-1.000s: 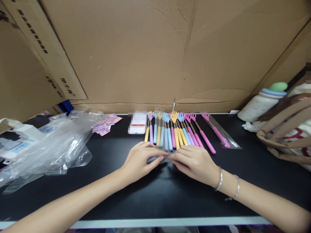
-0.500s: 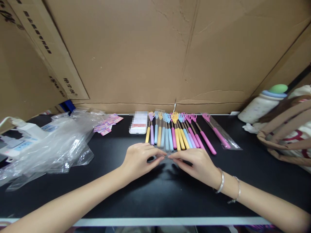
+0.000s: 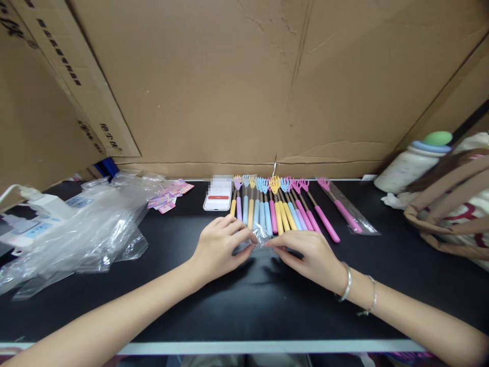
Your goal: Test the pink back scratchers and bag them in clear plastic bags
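Between my two hands is the end of a clear plastic bag (image 3: 261,236), with light-coloured handles showing behind it. My left hand (image 3: 225,244) pinches the bag's left edge between thumb and fingers. On the other edge, my right hand (image 3: 307,252) has its fingertips closed in a pinch. Just beyond lies a row of back scratchers with hand-shaped heads and yellow (image 3: 279,216), blue, purple and pink (image 3: 326,224) handles. At the row's right, one pink back scratcher (image 3: 347,215) lies in a clear sleeve. How far the held bag reaches is hard to make out.
A heap of clear bags (image 3: 103,229) covers the left side, beside a power strip (image 3: 38,224). Pink cards (image 3: 170,194) and a phone (image 3: 217,203) lie at the back. A white bottle (image 3: 412,165) and a brown-handled bag (image 3: 451,219) stand right. Cardboard (image 3: 214,92) walls the back.
My fingertips have moved slightly apart, and more crinkled plastic shows between them. My left hand has shifted a little up and left. The back scratchers lie as before.
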Motion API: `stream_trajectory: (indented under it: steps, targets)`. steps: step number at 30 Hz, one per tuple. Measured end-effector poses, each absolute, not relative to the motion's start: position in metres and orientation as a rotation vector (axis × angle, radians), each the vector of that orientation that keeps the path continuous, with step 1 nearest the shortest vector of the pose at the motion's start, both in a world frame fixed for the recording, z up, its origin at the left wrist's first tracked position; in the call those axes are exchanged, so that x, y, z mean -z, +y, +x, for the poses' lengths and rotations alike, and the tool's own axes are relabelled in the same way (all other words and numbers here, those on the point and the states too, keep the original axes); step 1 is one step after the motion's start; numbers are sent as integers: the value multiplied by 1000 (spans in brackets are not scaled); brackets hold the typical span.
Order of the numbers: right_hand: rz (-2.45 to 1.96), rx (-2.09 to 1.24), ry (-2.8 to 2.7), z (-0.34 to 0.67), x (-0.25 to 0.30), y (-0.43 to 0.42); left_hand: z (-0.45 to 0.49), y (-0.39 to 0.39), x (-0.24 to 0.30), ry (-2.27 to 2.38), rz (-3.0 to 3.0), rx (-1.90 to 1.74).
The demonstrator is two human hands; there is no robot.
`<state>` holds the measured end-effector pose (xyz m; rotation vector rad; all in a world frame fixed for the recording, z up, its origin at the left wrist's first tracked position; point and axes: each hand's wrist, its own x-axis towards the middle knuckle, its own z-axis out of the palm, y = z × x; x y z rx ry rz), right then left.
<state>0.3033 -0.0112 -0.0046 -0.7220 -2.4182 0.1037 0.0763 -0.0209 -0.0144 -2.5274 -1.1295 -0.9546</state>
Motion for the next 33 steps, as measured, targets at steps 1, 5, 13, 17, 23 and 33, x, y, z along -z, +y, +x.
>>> stream_trajectory:
  steps: [1, 5, 13, 17, 23, 33]
  targets:
    - [-725, -105, -2420, 303, 5, -11, 77, -21, 14, -1139, -2538, 960]
    - [-724, -106, -2421, 303, 4, -11, 77, -22, 14, -1160, -2562, 990]
    - [-607, 50, -2485, 300, 2, -11, 77, -22, 15, -1118, -2564, 986]
    - [-552, 221, -2551, 298, 1, -13, 77, -21, 16, -1099, -2539, 959]
    - [-417, 425, -2570, 297, 2, -14, 75, -20, 17, -1022, -2521, 865]
    - [-398, 438, -2533, 299, 1, -14, 71, -21, 20, -953, -2461, 872]
